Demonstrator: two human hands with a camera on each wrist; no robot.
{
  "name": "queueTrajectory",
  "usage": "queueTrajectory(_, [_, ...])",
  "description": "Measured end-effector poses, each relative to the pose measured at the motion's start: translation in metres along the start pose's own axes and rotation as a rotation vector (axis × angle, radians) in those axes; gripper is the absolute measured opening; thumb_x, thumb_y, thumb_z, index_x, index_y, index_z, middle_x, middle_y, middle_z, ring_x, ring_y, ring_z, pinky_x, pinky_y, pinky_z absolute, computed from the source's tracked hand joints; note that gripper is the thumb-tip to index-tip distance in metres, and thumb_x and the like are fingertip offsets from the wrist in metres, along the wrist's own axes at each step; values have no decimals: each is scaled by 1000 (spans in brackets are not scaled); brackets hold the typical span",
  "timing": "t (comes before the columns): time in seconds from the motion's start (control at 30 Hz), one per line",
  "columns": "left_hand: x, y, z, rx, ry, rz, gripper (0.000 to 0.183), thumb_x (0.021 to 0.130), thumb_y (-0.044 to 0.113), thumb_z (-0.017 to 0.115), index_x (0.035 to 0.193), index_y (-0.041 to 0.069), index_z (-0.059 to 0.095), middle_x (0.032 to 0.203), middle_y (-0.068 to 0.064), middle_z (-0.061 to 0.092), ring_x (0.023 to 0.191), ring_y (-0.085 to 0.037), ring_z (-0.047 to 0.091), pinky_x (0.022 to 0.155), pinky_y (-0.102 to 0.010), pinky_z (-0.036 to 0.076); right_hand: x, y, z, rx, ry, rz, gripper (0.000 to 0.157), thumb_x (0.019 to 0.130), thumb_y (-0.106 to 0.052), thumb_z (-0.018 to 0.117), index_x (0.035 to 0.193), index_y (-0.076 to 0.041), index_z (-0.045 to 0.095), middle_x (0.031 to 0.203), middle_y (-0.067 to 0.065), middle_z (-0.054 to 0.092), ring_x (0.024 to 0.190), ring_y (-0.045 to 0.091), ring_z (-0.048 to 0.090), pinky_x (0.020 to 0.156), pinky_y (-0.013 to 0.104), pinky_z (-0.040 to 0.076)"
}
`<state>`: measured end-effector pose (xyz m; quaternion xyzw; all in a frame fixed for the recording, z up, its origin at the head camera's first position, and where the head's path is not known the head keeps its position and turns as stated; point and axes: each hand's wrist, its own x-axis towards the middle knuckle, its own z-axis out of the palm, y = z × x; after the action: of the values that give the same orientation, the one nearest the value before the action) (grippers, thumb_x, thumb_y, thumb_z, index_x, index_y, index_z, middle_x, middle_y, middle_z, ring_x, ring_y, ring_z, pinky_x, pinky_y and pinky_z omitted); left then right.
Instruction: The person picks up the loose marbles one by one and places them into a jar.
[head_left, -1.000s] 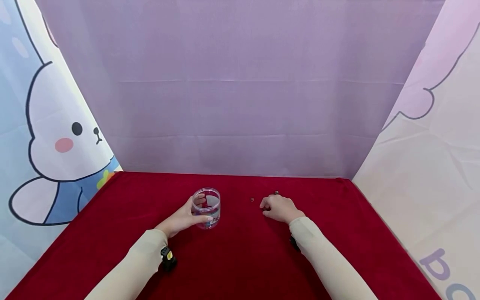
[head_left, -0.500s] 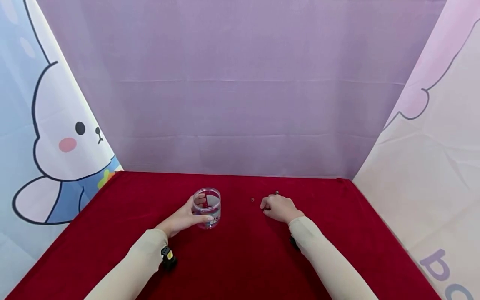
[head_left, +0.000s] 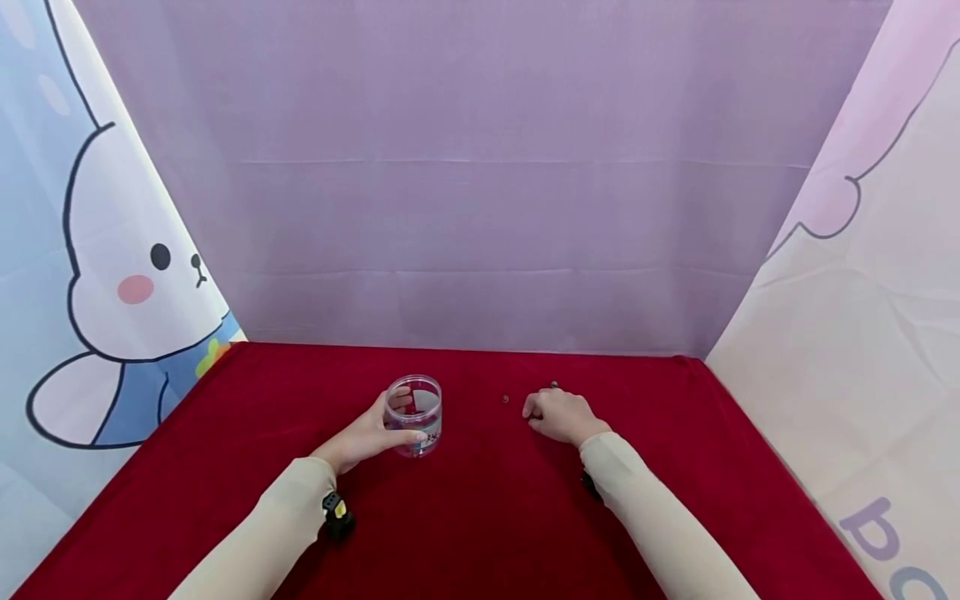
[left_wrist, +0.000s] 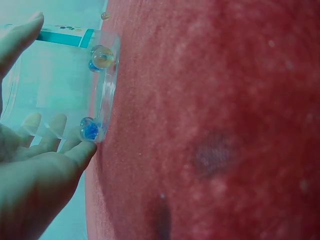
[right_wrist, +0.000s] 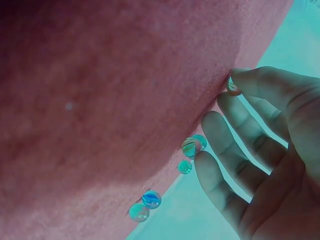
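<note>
My left hand (head_left: 367, 437) grips a clear plastic jar (head_left: 426, 407) by its side, thumb in front and fingers around the back. Down at the jar's base, the left wrist view shows several glass marbles, one amber (left_wrist: 104, 57) and one blue (left_wrist: 90, 130). To the right, my right hand (head_left: 561, 416) is low over the red cloth. Its thumb and index finger pinch a marble (right_wrist: 233, 86) at the cloth, partly hidden by the thumb. The other fingers are gently bent, with a striped marble (right_wrist: 190, 147) and a green one (right_wrist: 185, 167) close to their tips.
A red cloth (head_left: 465, 517) covers the table. One loose marble (head_left: 505, 399) lies between jar and right hand, another (head_left: 554, 385) just beyond that hand. In the right wrist view a blue-streaked marble (right_wrist: 151, 199) touches a pale one (right_wrist: 139, 212). A purple curtain (head_left: 480, 208) hangs behind.
My right hand has shifted very slightly to the right, staying low at the cloth. The left hand and the jar have stayed in place.
</note>
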<state>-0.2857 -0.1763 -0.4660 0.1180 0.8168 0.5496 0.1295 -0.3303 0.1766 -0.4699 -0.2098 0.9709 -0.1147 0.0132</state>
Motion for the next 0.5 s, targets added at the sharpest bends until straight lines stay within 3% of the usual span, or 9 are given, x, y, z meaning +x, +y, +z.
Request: queueTrajectory(0.5, [1, -2, -1, -3, -4, 19, 95, 87, 32, 80, 156, 15, 18, 159, -13, 27, 139, -37, 33, 107, -57, 38, -6, -3, -7, 25, 49, -32, 12, 93, -17, 73, 103, -21, 73, 100, -6, 67, 96, 12, 64, 79, 38, 54])
